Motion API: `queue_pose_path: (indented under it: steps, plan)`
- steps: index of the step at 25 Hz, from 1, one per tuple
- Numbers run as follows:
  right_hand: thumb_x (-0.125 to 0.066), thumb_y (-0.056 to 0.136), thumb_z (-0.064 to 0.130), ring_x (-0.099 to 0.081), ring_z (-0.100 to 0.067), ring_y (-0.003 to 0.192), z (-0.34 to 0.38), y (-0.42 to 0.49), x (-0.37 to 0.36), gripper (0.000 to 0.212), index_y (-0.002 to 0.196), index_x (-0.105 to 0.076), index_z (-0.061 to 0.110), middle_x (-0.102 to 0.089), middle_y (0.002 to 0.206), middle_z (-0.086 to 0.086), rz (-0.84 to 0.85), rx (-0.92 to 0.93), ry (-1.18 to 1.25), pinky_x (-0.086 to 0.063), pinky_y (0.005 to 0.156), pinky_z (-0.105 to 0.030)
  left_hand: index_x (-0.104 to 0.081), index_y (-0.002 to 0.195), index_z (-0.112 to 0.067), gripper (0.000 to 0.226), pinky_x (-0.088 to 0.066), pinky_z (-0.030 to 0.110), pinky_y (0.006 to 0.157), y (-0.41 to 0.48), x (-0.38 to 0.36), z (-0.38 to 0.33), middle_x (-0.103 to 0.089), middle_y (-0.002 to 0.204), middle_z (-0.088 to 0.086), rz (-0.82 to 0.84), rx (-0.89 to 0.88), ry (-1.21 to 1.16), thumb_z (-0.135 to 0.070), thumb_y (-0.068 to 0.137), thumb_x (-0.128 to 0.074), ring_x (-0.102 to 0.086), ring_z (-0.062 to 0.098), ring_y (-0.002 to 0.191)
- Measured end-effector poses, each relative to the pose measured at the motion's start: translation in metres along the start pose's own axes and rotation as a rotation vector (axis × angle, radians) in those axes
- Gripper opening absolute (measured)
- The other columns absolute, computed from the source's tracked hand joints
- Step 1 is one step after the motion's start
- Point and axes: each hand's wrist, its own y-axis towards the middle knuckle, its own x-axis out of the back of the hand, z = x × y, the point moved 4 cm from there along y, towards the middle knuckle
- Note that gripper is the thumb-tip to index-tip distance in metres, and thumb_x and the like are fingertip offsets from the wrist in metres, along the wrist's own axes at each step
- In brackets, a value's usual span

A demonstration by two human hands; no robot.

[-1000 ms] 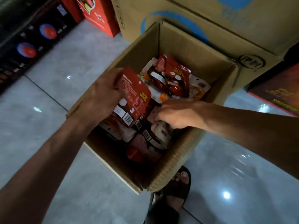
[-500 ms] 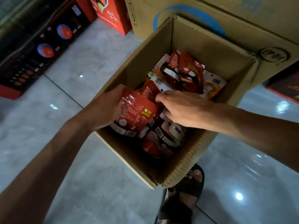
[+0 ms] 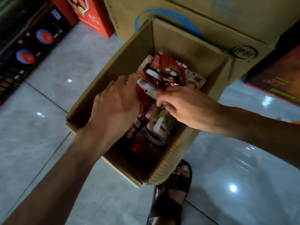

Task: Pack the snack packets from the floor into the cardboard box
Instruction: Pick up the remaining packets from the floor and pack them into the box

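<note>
**Item:** snack packets (image 3: pixel 168 72), lying heaped inside the cardboard box (image 3: pixel 178 44) and covering its bottom.

**Hands:** I am watching the left hand (image 3: pixel 115 104) lying palm-down, fingers fairly straight, pressing on the red ones. The right hand (image 3: pixel 186 106) is curling its fingertips at a white-and-orange packet's edge; whether it is gripping, I cannot tell.

**Status, as I am judging it:** packing well advanced, contents being settled.

**Floor** (image 3: pixel 48 127)**:** I am making out no loose packets in view.
</note>
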Motion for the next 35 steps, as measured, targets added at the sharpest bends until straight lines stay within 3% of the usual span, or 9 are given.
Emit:
queue_pose_path:
  steps: [4, 8, 13, 17, 21, 24, 30, 32, 35]
  plan:
    - [-0.050, 0.080, -0.011, -0.055, -0.009, 0.095, -0.047, -0.095, 0.038, 0.035, 0.095, -0.067, 0.016, -0.061, 0.102, 0.000, -0.315, -0.178, 0.095, -0.040, 0.085, -0.021, -0.052, 0.133, -0.021, 0.042, -0.046, 0.048, 0.099, 0.004, -0.013, -0.085, -0.056, 0.134, 0.004, 0.004, -0.164, -0.249, -0.020, 0.091, -0.052, -0.053, 0.030, 0.124]
    - [-0.048, 0.075, -0.016, -0.060, -0.012, 0.084, -0.115, -0.214, 0.014, 0.042, 0.087, -0.065, 0.021, -0.064, 0.090, -0.002, -0.304, -0.485, 0.174, -0.043, 0.078, -0.016, -0.058, 0.123, -0.017, 0.037, -0.047, 0.043, 0.090, -0.009, -0.048, -0.183, -0.060, 0.121, 0.007, 0.010, -0.486, -0.181, -0.023, 0.086, -0.054, -0.058, 0.030, 0.110]
    - [-0.067, 0.078, -0.001, -0.061, -0.016, 0.082, -0.224, -0.345, -0.045, 0.025, 0.089, -0.066, 0.021, -0.070, 0.100, -0.009, -0.138, -0.998, 0.289, -0.043, 0.075, -0.012, -0.055, 0.127, -0.023, 0.036, -0.048, 0.041, 0.097, -0.012, -0.157, -0.253, -0.060, 0.129, 0.004, 0.530, -0.397, -0.320, -0.027, 0.092, -0.060, -0.058, 0.025, 0.118]
    - [-0.080, 0.068, 0.014, -0.055, -0.045, 0.108, -0.288, -0.373, -0.040, 0.066, 0.128, -0.053, 0.005, -0.053, 0.127, -0.027, -0.028, -0.881, -0.179, -0.051, 0.086, -0.048, -0.057, 0.124, -0.021, 0.032, -0.052, 0.034, 0.090, -0.014, -0.212, -0.266, -0.062, 0.126, 0.004, 0.740, -0.191, -0.348, -0.026, 0.093, -0.061, -0.062, 0.023, 0.110]
    - [-0.074, 0.065, 0.048, -0.033, -0.046, 0.130, -0.314, -0.377, -0.056, 0.103, 0.149, -0.024, 0.015, -0.026, 0.150, -0.025, 0.188, -0.828, -0.251, -0.038, 0.100, -0.056, -0.056, 0.124, -0.023, 0.032, -0.051, 0.034, 0.094, -0.033, -0.243, -0.282, -0.063, 0.125, 0.004, 0.765, -0.207, -0.266, -0.025, 0.093, -0.059, -0.061, 0.022, 0.110]
    - [-0.065, 0.084, 0.039, -0.042, -0.046, 0.128, -0.318, -0.375, -0.074, 0.089, 0.152, -0.015, 0.015, -0.029, 0.148, -0.024, 0.158, -0.875, -0.196, -0.045, 0.097, -0.053, -0.057, 0.124, -0.021, 0.032, -0.049, 0.032, 0.094, -0.040, -0.253, -0.291, -0.064, 0.123, 0.002, 0.754, -0.213, -0.293, -0.023, 0.092, -0.060, -0.062, 0.022, 0.109]
    - [-0.054, 0.090, 0.014, -0.068, -0.042, 0.069, -0.284, -0.360, -0.034, 0.047, 0.137, -0.047, 0.014, -0.071, 0.096, -0.022, -0.143, -0.806, -0.452, -0.047, 0.058, -0.037, -0.058, 0.108, -0.029, 0.023, -0.050, 0.031, 0.087, -0.045, -0.260, -0.289, -0.067, 0.116, -0.001, 0.738, -0.001, -0.593, -0.018, 0.089, -0.065, -0.064, 0.015, 0.101]
    - [-0.052, 0.093, 0.016, -0.067, -0.041, 0.073, -0.270, -0.357, -0.017, 0.028, 0.120, -0.056, 0.013, -0.072, 0.088, -0.019, -0.290, -0.890, -0.164, -0.048, 0.061, -0.037, -0.056, 0.115, -0.028, 0.033, -0.049, 0.030, 0.088, -0.038, -0.256, -0.290, -0.066, 0.121, 0.003, 0.710, 0.124, -0.817, -0.019, 0.087, -0.071, -0.063, 0.016, 0.103]
    - [-0.061, 0.088, 0.004, -0.073, -0.020, 0.076, -0.228, -0.342, -0.008, 0.018, 0.100, -0.068, 0.016, -0.076, 0.084, -0.003, -0.419, -0.853, 0.991, -0.055, 0.066, -0.027, -0.049, 0.138, -0.018, 0.061, -0.049, 0.029, 0.093, -0.030, -0.239, -0.294, -0.066, 0.126, 0.003, 0.711, 0.285, -1.158, -0.025, 0.083, -0.076, -0.064, 0.019, 0.112]
